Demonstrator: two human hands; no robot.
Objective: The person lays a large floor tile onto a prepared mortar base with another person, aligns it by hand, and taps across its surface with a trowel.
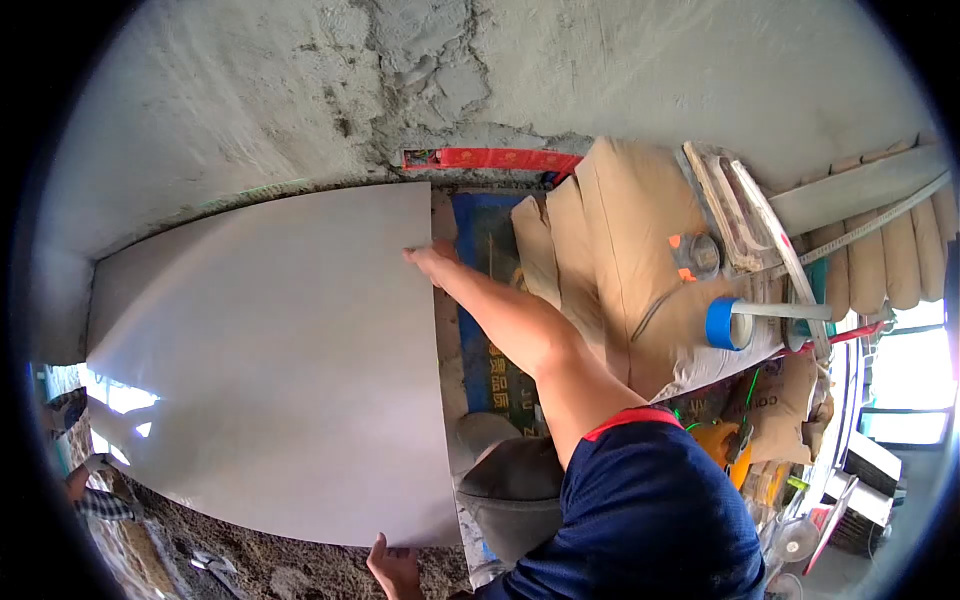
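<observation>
A large light-grey slab (280,370), smooth with a glossy reflection, fills the left half of the head view; it looks like a big tile. At its near edge, toward the upper corner, my right hand (434,262) grips the border, thumb on the face and other fingers partly hidden. My left hand (395,568) holds the lower edge near the bottom corner, with its thumb up beside the slab and its fingers partly out of sight. My bare right arm and navy sleeve (650,500) reach across from the lower right.
Rough plastered wall (250,100) borders the slab. Stacked paper sacks (640,230) carry blue tape (727,324), a grey-and-orange roll (697,257) and long strips. Another person's hand and checked sleeve (105,503) show at far left. Rough ground (290,560) lies below the slab.
</observation>
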